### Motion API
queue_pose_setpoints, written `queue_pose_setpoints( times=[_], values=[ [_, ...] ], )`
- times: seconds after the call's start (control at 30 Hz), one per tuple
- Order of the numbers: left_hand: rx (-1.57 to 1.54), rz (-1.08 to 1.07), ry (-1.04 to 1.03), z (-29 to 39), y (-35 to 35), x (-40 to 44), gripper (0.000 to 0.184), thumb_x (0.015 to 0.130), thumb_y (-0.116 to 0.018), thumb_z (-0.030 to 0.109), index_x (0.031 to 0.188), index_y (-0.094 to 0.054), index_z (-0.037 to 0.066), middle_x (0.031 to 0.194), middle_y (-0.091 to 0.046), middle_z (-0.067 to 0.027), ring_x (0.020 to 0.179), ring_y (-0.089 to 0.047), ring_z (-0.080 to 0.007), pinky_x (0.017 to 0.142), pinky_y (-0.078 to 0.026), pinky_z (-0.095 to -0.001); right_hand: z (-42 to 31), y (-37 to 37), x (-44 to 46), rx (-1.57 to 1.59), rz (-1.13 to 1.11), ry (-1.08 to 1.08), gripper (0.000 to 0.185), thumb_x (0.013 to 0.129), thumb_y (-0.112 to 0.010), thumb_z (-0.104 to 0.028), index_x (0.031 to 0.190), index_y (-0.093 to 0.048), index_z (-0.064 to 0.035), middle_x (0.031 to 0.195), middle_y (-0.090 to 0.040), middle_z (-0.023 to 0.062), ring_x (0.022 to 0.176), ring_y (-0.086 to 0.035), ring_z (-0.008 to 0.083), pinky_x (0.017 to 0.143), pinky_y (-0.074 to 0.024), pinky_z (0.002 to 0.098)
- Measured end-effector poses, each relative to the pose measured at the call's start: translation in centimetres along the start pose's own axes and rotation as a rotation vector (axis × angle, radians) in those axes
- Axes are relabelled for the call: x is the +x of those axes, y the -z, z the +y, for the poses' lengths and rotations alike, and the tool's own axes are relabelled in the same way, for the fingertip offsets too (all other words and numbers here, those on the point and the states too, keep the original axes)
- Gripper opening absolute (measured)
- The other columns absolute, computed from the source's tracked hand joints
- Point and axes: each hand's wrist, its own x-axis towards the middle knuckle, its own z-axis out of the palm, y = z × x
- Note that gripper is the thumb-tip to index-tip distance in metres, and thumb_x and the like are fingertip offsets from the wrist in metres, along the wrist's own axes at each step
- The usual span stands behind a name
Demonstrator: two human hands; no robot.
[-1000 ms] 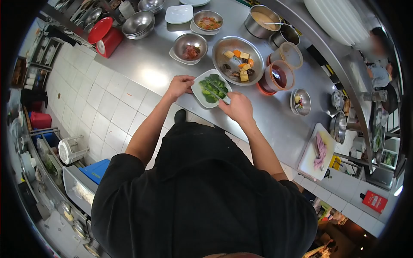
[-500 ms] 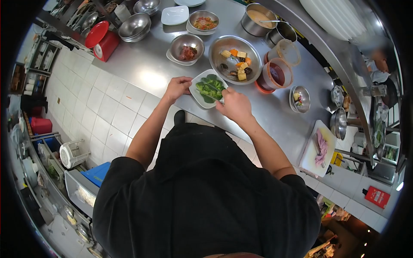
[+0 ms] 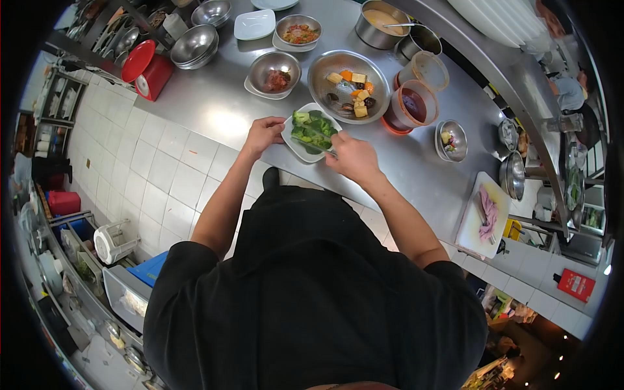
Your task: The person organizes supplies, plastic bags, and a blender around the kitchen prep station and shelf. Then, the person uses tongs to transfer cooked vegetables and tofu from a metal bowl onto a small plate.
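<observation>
Green broccoli fills a white square dish near the front edge of the steel counter. My left hand is closed on the dish's left rim, thumb and fingers pinching it. At the dish's right side, my right hand is closed around a slim utensil whose thin end reaches into the broccoli; its exact kind is hard to make out. Just behind the dish stands a wide steel bowl with tofu cubes, carrot and dark mushroom pieces. A smaller bowl of reddish meat is to its left.
Along the right are plastic tubs of red sauce, a small steel bowl and a cutting board with a purplish cloth-like item. A pot, a white dish and a red scale stand farther back. Another person is partly visible at upper right.
The broccoli pieces have shifted in the dish, with lighter stems now showing at its upper left. My right hand has moved slightly; my left hand keeps its hold on the rim.
</observation>
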Motion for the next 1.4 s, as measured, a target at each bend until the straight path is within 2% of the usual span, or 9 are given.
queue_pose_setpoints(
  times=[0.23, 0.3, 0.37, 0.43, 0.67, 0.73, 0.93, 1.3, 1.4],
  values=[
    [0.017, 0.014, -0.001, 0.3, -0.3, -0.3, 0.026, 0.097, -0.064, 0.008, 0.12, -0.068, -0.004, 0.102, -0.07, -0.0079, 0.085, -0.069, -0.0166, 0.074, -0.061, -0.0295, 1.1, 2.2, 1.3, 0.095, -0.018, -0.162, 0.033, 0.083, -0.071, -0.03, 0.091, -0.071, 0.0016, 0.096, -0.069, 0.0188, 0.084, -0.069, 0.0397, 0.077, -0.0554, 0.0495],
    [0.013, 0.009, -0.005, 0.3, -0.3, -0.2, 0.026, 0.097, -0.064, 0.008, 0.12, -0.068, -0.004, 0.101, -0.069, -0.0076, 0.084, -0.069, -0.0165, 0.074, -0.061, -0.0294, 1.2, 1.8, 2.3, 0.085, -0.053, -0.166, 0.032, 0.083, -0.07, -0.03, 0.089, -0.072, 0.002, 0.096, -0.07, 0.0194, 0.085, -0.069, 0.04, 0.077, -0.0551, 0.0499],
    [0.034, 0.006, 0.009, 0.2, -0.1, -0.2, 0.027, 0.098, -0.062, 0.007, 0.122, -0.067, -0.005, 0.108, -0.071, -0.0112, 0.091, -0.07, -0.0183, 0.078, -0.061, -0.0314, 1.0, 1.9, 2.6, 0.077, -0.089, -0.162, 0.032, 0.083, -0.07, -0.029, 0.087, -0.072, 0.0024, 0.096, -0.071, 0.0201, 0.086, -0.069, 0.0403, 0.077, -0.0548, 0.0503],
    [0.029, 0.009, 0.012, 0.3, 0.0, -0.3, 0.027, 0.098, -0.063, 0.007, 0.123, -0.067, -0.005, 0.108, -0.071, -0.0116, 0.091, -0.071, -0.0185, 0.078, -0.061, -0.0313, 0.3, 2.7, 2.3, 0.04, -0.204, -0.168, 0.03, 0.083, -0.069, -0.028, 0.085, -0.073, 0.0017, 0.096, -0.072, 0.0205, 0.088, -0.069, 0.0404, 0.079, -0.0544, 0.0507],
    [0.003, 0.005, 0.015, 0.4, -0.4, -0.6, 0.027, 0.099, -0.062, 0.007, 0.123, -0.066, -0.005, 0.109, -0.071, -0.0128, 0.09, -0.072, -0.0208, 0.079, -0.063, -0.0316, 0.6, 1.7, 3.2, 0.096, 0.007, -0.143, 0.029, 0.082, -0.069, -0.027, 0.085, -0.075, 0.0013, 0.09, -0.072, 0.0212, 0.085, -0.07, 0.0409, 0.077, -0.0552, 0.0511],
    [0.011, 0.006, 0.012, 0.5, -0.4, -0.7, 0.027, 0.099, -0.062, 0.006, 0.122, -0.066, -0.006, 0.109, -0.071, -0.0132, 0.09, -0.072, -0.0212, 0.079, -0.063, -0.0319, 0.2, 1.6, 3.8, 0.049, -0.122, -0.195, 0.028, 0.08, -0.069, -0.025, 0.086, -0.075, 0.0025, 0.088, -0.072, 0.0226, 0.085, -0.07, 0.0409, 0.078, -0.0557, 0.0511],
    [-0.014, 0.031, -0.008, 0.3, -0.7, -1.4, 0.024, 0.098, -0.062, 0.006, 0.119, -0.067, -0.007, 0.105, -0.068, -0.0121, 0.087, -0.07, -0.0205, 0.077, -0.063, -0.0318, 0.0, 3.5, 3.8, 0.058, -0.215, -0.241, 0.028, 0.075, -0.069, -0.023, 0.085, -0.075, 0.0024, 0.089, -0.073, 0.0236, 0.086, -0.071, 0.0405, 0.079, -0.0566, 0.049],
    [0.009, 0.061, -0.02, 0.1, -1.1, -2.0, 0.022, 0.097, -0.06, 0.003, 0.116, -0.066, -0.006, 0.104, -0.066, -0.0117, 0.086, -0.07, -0.0201, 0.075, -0.063, -0.0311, -0.5, 3.0, 4.7, -0.007, -0.222, -0.19, 0.025, 0.073, -0.07, -0.022, 0.083, -0.076, 0.0004, 0.084, -0.073, 0.0225, 0.081, -0.072, 0.0402, 0.076, -0.0574, 0.0481],
    [-0.021, 0.063, -0.022, 0.0, -1.4, -2.4, 0.022, 0.098, -0.061, 0.004, 0.117, -0.065, -0.006, 0.103, -0.067, -0.0113, 0.088, -0.07, -0.0191, 0.078, -0.063, -0.0328, -0.9, 3.1, 4.7, -0.032, -0.223, -0.183, 0.026, 0.074, -0.071, -0.024, 0.082, -0.075, 0.0001, 0.082, -0.072, 0.0225, 0.08, -0.071, 0.0403, 0.075, -0.0567, 0.0493]
  ],
)
